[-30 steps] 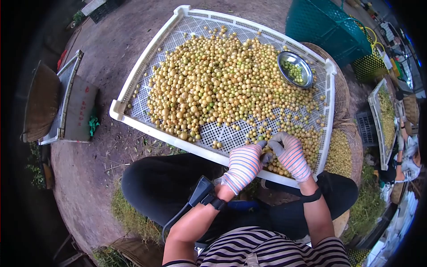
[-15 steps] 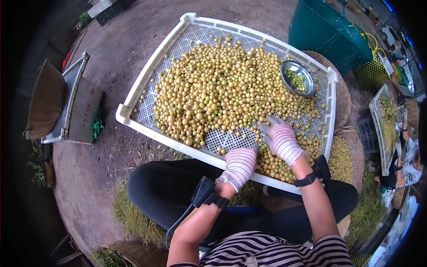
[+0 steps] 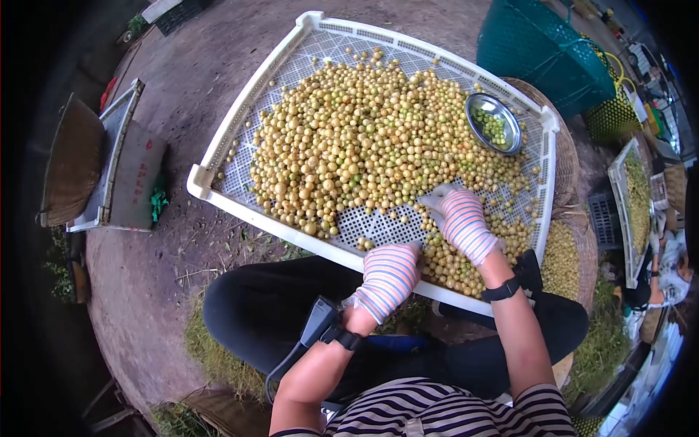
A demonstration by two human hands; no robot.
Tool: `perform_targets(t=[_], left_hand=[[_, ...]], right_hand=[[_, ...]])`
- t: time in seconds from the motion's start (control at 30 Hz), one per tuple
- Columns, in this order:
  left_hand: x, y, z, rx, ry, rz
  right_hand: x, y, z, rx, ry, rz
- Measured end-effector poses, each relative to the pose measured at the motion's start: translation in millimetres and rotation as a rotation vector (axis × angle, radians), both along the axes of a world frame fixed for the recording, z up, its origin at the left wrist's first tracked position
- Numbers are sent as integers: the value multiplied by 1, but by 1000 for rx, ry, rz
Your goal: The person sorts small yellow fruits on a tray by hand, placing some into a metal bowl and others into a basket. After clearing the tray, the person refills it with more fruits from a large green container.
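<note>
A white mesh tray (image 3: 251, 213) holds a wide heap of small round yellowish fruits (image 3: 349, 138), some tinged green. My right hand (image 3: 464, 222), in a pink-and-blue striped glove with grey fingertips, rests among the fruits right of the bared mesh. Its fingers reach left, bent and a little apart, touching the heap's edge. Near the tray's front rim, my left hand (image 3: 389, 273) wears a matching glove and is curled beside the fruits. Most of its fingers are hidden by the back of the hand. A metal bowl (image 3: 515, 131) with green fruits sits at the tray's right side.
Under the tray's right side, a woven basket (image 3: 585, 251) contains more yellow fruits (image 3: 559, 262). A teal basket (image 3: 539, 54) stands behind it. Cut plant stalks (image 3: 218, 349) lie by my knee. Another person (image 3: 673, 273) is at a second tray (image 3: 615, 171) on the far right.
My right hand has shifted slightly up and right, and its fingers are drawn closer together. My left hand stays near the front rim, its wrist turned a little left.
</note>
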State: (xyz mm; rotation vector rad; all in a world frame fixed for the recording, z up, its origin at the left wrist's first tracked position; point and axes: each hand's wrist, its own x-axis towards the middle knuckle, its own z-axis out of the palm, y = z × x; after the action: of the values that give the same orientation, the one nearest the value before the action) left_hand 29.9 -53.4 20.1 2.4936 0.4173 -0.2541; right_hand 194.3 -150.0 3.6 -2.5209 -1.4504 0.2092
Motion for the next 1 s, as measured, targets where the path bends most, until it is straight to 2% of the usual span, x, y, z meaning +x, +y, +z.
perform_targets(t=[0.1, 0.2, 0.23, 0.33, 0.5, 0.6, 0.77, 0.87, 0.9, 1.0], left_hand=[[1, 0, -1, -5, 11, 18], [1, 2, 1, -10, 32, 24], [1, 1, 0, -15, 27, 25], [0, -2, -6, -17, -23, 21], [3, -3, -3, -7, -22, 8], [3, -4, -2, -2, -17, 1], [5, -4, -4, 20, -26, -4], [5, -3, -10, -1, -106, 48], [6, -2, -8, -3, -95, 63], [10, -2, -6, 6, -81, 62]], right_hand=[[6, 6, -7, -112, -24, -7], [16, -11, -6, 3, 276, -28], [21, -17, -11, 82, 460, -114], [29, -29, -2, 117, 689, -287], [35, -45, 14, -31, 280, -201], [27, -35, 10, 104, 165, -9], [18, -9, -6, -195, -147, 104], [21, -14, -11, -79, -125, 147], [17, -15, -7, 43, -54, 143], [-5, -22, 16, -2, 53, 102]])
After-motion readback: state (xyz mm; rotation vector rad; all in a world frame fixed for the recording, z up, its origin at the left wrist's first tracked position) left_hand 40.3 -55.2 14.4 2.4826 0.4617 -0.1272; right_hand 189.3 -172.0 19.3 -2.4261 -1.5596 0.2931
